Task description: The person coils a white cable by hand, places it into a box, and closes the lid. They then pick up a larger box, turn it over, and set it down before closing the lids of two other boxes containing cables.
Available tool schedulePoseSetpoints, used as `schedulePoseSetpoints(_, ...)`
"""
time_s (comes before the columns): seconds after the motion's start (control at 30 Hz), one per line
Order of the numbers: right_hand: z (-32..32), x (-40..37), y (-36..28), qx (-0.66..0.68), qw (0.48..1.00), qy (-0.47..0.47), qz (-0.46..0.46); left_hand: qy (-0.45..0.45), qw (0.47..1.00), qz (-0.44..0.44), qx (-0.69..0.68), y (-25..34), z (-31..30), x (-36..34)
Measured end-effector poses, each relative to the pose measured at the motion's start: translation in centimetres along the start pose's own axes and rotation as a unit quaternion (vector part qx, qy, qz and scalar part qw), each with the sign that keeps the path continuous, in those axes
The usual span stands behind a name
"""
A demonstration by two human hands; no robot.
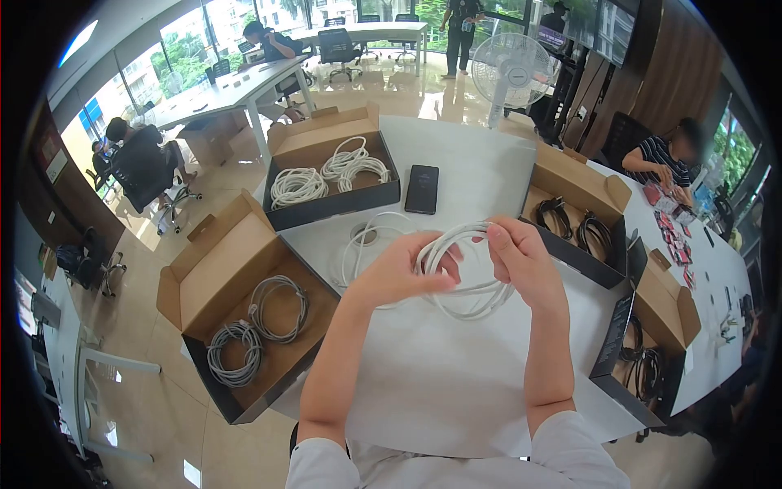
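Above the white table, a coil of white cable [471, 306] hangs between my two hands in several loose loops. My left hand [405, 267] curls around the left side of the coil, its fingertips slightly blurred. On the right side, my right hand [522, 259] pinches the loops between thumb and fingers. A loose length of the same cable [349, 254] trails onto the table to the left of my left hand. Beyond my hands lies a dark phone [422, 189].
Open boxes surround my hands: one with white cable coils [340, 202], one with grey coils [287, 369], and two with black cables [604, 265] [658, 401]. A co-worker [664, 163] handles small red packets at the right. A white fan [511, 72] stands beyond the table [440, 383].
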State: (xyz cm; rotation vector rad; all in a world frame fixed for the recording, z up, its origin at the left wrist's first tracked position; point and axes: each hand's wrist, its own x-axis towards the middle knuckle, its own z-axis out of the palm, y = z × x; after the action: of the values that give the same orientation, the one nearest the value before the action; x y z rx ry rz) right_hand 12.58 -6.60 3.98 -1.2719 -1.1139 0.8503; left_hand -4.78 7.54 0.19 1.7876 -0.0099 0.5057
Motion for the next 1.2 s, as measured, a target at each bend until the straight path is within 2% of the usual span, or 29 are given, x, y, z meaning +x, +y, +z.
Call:
schedulePoseSetpoints(0.03,0.1,0.1,0.1,-0.031,0.999,0.007,-0.008,-0.03,0.997,-0.014,0.076,0.2,-0.1,-0.1)
schedulePoseSetpoints(0.1,0.2,0.2,0.2,-0.032,0.999,0.011,-0.018,0.046,0.998,0.039,-0.033,-0.6,1.0,0.6)
schedulePoseSetpoints(0.17,0.3,0.4,0.3,-0.019,0.999,0.021,-0.016,0.095,0.985,0.023,-0.144,-0.9,1.7,0.6)
schedulePoseSetpoints(0.23,0.5,0.6,0.5,0.011,0.999,0.043,-0.004,0.107,0.959,-0.061,-0.254,-0.5,2.0,0.6)
schedulePoseSetpoints(0.33,0.6,0.9,1.2,-0.017,0.996,0.05,-0.076,0.087,0.912,-0.069,-0.395,0.5,1.8,0.4)
schedulePoseSetpoints(0.43,0.5,1.7,2.3,-0.062,0.974,0.122,-0.18,0.157,0.902,-0.031,-0.4,0.0,1.3,0.2)
schedulePoseSetpoints(0.53,-0.2,1.5,1.4,-0.013,0.984,0.153,-0.088,0.211,0.858,0.061,-0.464,0.1,0.2,-0.4)
schedulePoseSetpoints(0.63,-0.7,3.3,4.6,-0.062,0.964,0.255,-0.027,0.3,0.815,0.135,-0.477,0.9,-0.4,-0.8)
schedulePoseSetpoints(0.67,-1.5,4.0,6.0,0.052,0.979,0.193,0.044,0.323,0.798,0.153,-0.485,1.3,-0.7,-1.0)
schedulePoseSetpoints(0.7,-2.1,4.7,6.5,0.166,0.972,0.126,0.111,0.346,0.782,0.16,-0.493,1.7,-0.8,-1.0)
schedulePoseSetpoints(0.73,-2.7,5.0,7.0,0.276,0.943,0.056,0.174,0.336,0.78,0.166,-0.501,1.8,-0.9,-1.1)
schedulePoseSetpoints(0.8,-1.7,5.3,6.9,0.379,0.903,-0.055,0.194,0.313,0.777,0.178,-0.516,1.6,-1.2,-1.2)
schedulePoseSetpoints(0.83,-1.2,5.2,6.3,0.425,0.875,-0.11,0.203,0.274,0.782,0.17,-0.534,1.3,-1.4,-1.2)
schedulePoseSetpoints(0.93,-1.1,4.5,5.5,0.432,0.886,-0.054,0.158,0.21,0.815,0.04,-0.539,1.1,-1.6,-1.2)
schedulePoseSetpoints(1.03,-2.7,3.7,4.7,0.312,0.944,-0.091,0.059,0.192,0.851,-0.012,-0.489,0.3,-0.4,-0.4)
schedulePoseSetpoints(1.13,-1.8,2.4,3.1,0.19,0.98,0.055,0.028,0.161,0.888,-0.046,-0.429,0.3,0.3,-0.1)
schedulePoseSetpoints(1.2,-0.7,2.1,2.8,0.124,0.987,0.1,-0.022,0.13,0.908,-0.059,-0.394,0.5,0.6,0.0)
